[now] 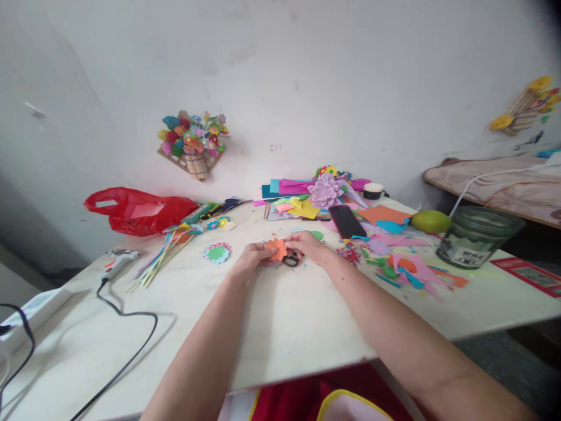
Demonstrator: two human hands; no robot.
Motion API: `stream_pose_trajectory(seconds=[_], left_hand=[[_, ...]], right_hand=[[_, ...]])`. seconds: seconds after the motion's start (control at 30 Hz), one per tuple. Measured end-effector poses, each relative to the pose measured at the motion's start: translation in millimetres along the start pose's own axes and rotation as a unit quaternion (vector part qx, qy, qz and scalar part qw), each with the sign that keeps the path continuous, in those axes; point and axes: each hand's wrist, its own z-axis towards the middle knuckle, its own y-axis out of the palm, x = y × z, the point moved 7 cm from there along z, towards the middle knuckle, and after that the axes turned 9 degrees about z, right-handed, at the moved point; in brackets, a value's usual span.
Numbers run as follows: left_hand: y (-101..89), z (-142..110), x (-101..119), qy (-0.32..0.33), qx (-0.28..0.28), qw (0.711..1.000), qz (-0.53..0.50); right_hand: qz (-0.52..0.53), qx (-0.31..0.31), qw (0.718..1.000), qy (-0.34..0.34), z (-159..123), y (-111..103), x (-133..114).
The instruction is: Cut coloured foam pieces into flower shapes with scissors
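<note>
An orange flower cutout (277, 249) with a scalloped edge is pinched at its left side by my left hand (256, 257), above the middle of the table. At its upper right edge, the thumb and forefinger of my right hand (309, 247) close on the same cutout. A dark-handled pair of scissors (290, 261) shows just under the right fingers; whether those fingers hold it I cannot tell. Left of my hands lies a stack of round scalloped cutouts, a green circle (218, 253) on top.
Paper sticks (169, 254), a glue gun (116, 264) with its cord, and a red plastic bag (135, 210) lie left. Rightward are a phone (346, 221), coloured scraps (409, 269), a yellow-green fruit (431, 221) and a glass jar (475, 237). A purple flower (325, 191) tops sheets behind.
</note>
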Motion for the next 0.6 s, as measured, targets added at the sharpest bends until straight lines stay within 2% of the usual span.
stream_pose_trajectory(seconds=[0.33,0.6], left_hand=[[0.4,-1.1,0.0,0.006,-0.010,0.999,0.036],[1.5,-1.2,0.2,0.004,-0.008,1.000,0.025]], right_hand=[[-0.027,0.040,0.998,-0.028,1.7,-0.9,-2.4],[-0.019,0.003,1.000,0.001,-3.9,3.7,-5.1]])
